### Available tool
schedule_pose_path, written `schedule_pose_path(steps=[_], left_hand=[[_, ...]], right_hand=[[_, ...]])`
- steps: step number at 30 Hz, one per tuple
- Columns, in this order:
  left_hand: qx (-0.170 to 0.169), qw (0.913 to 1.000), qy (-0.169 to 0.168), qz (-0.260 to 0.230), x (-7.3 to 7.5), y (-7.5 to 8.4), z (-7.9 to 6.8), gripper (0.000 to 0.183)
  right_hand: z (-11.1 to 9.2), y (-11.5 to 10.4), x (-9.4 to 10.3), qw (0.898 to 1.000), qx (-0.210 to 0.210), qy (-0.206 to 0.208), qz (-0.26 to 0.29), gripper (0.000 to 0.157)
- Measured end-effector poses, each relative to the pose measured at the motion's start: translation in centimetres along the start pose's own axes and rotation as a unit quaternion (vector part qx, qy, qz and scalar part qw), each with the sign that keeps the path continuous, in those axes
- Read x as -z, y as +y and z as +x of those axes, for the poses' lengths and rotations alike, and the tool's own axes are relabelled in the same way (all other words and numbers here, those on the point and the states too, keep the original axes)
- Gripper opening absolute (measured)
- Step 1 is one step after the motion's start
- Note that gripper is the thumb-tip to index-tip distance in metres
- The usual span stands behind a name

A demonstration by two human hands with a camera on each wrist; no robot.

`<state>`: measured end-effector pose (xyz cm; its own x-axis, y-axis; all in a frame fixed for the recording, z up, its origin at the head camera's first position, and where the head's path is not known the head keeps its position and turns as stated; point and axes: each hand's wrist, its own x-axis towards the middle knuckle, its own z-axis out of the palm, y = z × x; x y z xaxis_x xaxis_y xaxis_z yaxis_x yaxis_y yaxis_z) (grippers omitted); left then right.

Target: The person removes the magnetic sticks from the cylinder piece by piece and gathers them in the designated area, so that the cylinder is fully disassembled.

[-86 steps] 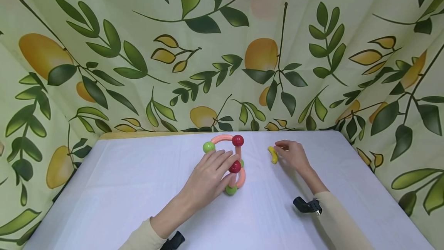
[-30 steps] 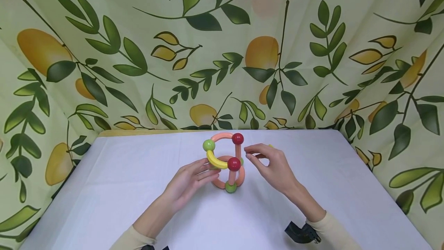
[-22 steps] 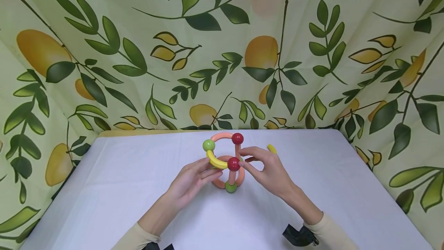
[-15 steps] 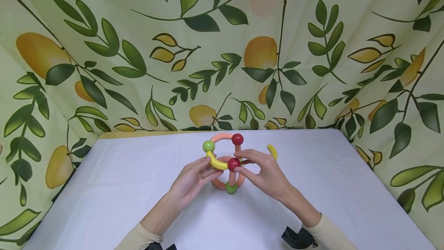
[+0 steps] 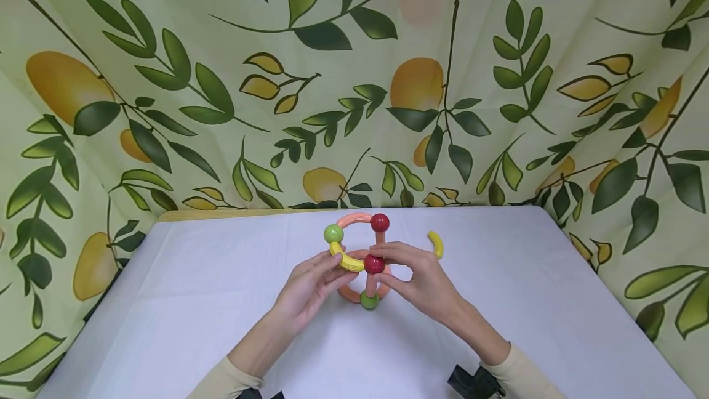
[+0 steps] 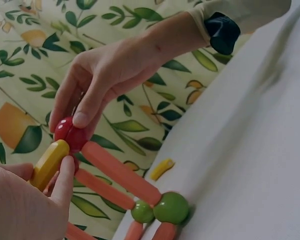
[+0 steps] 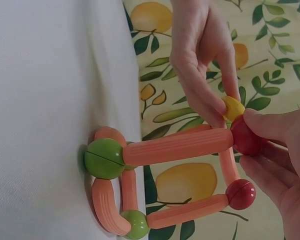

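A toy frame of magnetic rods and balls stands upright on the white-covered table. Its lower ring is pink curved rods with green balls (image 7: 105, 158); straight pink rods (image 7: 179, 146) rise to red balls. On top, a yellow curved rod (image 5: 348, 261) spans from a green ball (image 5: 333, 233) to the front red ball (image 5: 374, 264). My left hand (image 5: 306, 285) pinches this rod between thumb and fingers from the left. From the right, my right hand (image 5: 423, 273) pinches the front red ball, thumb in front and fingers behind.
A second yellow curved rod (image 5: 436, 245) lies loose on the table (image 5: 498, 276), right of the frame. Behind the table hangs a leaf-and-fruit patterned curtain (image 5: 354, 91). The back red ball (image 5: 380, 222) and a pink arch (image 5: 355, 218) form the frame's far top side.
My right hand has left the loose yellow rod and moved left onto the front red ball. My left hand has shifted from over the frame to its left side, now gripping the attached yellow rod.
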<state>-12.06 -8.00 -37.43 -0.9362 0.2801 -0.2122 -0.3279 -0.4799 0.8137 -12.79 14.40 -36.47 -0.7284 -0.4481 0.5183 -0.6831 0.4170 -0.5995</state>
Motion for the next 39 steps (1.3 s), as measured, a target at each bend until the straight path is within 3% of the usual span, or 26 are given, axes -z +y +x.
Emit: schedule_pose_path(steps=[16, 25, 34, 39], left_hand=[[-0.007, 0.9945, 0.048, 0.092, -0.3, 0.02, 0.34, 0.042], [-0.005, 0.9922, 0.05, 0.114, -0.23, 0.19, 0.35, 0.044], [-0.016, 0.9859, 0.062, 0.154, -0.07, 0.12, 0.54, 0.043], [-0.035, 0.9774, 0.075, 0.195, 0.02, 0.11, 0.56, 0.04]], right_hand=[[-0.1, 0.14, 0.36, 1.0, -0.003, -0.006, -0.019, 0.049], [-0.01, 0.1, 0.38, 0.999, 0.005, -0.008, -0.031, 0.049], [-0.1, 0.08, 0.37, 0.999, -0.004, -0.004, -0.043, 0.049], [-0.03, -0.01, 0.31, 0.999, -0.007, -0.004, -0.045, 0.049]])
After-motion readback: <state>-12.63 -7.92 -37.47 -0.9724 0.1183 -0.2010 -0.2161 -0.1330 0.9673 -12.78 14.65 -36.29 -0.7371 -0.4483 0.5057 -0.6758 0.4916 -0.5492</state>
